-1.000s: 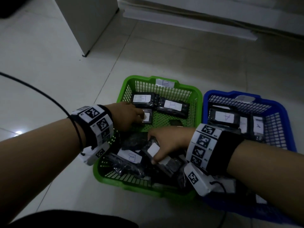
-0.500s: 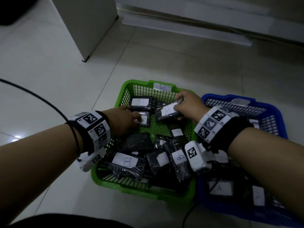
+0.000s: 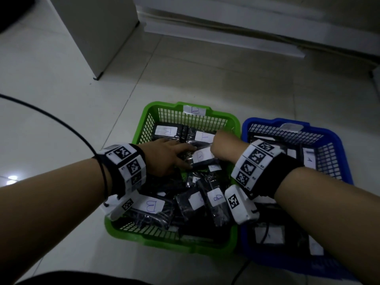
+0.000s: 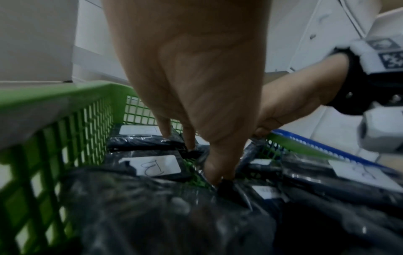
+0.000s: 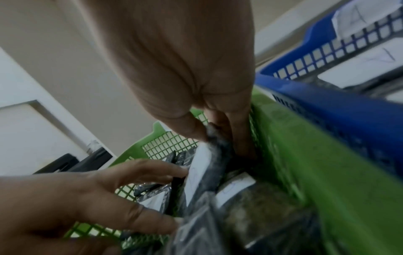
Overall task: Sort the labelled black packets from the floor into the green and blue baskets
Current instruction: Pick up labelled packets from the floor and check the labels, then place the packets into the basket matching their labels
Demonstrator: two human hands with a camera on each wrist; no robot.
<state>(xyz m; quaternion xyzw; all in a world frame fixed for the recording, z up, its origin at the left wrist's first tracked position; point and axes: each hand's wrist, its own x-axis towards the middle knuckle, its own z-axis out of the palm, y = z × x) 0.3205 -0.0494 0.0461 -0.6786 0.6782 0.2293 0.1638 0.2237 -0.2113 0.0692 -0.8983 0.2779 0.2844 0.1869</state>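
Observation:
The green basket (image 3: pixel 164 105) marked B holds many black packets with white B labels. To its right, the blue basket (image 3: pixel 267 122) holds packets labelled A. My right hand (image 3: pixel 218 153) pinches one black packet (image 3: pixel 202 158) near the middle of the green basket. In the right wrist view, thumb and fingers grip that packet (image 5: pixel 218 146) by its upper edge. My left hand (image 3: pixel 188 158) reaches in from the left with straight fingers, which touch the same packet's label and the packets under it. Its fingers (image 4: pixel 218 172) press down on the pile.
A black cable (image 3: pixel 61 124) curves across the white tiled floor at the left. A white cabinet (image 3: pixel 98 27) stands at the back left, and a low white ledge (image 3: pixel 226 36) runs along the back. More packets (image 3: pixel 152 206) are piled at the green basket's front.
My right hand took a packet from the front pile, carried it to the back of the green basket, then brought it down to the middle beside my left hand, which barely moved.

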